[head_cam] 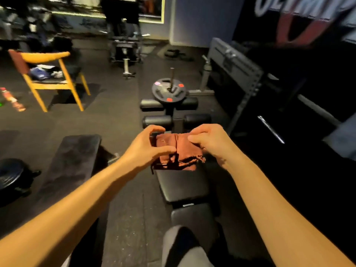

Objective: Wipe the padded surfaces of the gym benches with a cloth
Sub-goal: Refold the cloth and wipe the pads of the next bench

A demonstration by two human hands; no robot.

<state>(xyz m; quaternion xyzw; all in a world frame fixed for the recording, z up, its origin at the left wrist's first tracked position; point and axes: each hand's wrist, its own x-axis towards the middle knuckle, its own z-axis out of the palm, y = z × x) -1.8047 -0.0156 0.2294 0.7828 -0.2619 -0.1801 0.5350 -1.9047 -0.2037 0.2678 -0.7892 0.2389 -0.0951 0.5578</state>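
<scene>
A rust-brown cloth [180,151] is held bunched over the far end of a black padded bench [183,185] that runs away from me. My left hand [148,147] pinches the cloth's left edge with thumb and fingers curled. My right hand [210,141] grips its right edge with fingers curled. The cloth's frayed lower edge hangs down onto the pad. A second black padded bench [77,160] lies to the left, parallel to the first. My knee [181,245] shows at the bottom.
Black foam rollers [157,121] and a weight plate on a post [169,90] stand beyond the bench end. A wooden chair [48,74] sits far left. A grey rack [235,68] lines the right side. A round black weight [11,176] lies at the left edge.
</scene>
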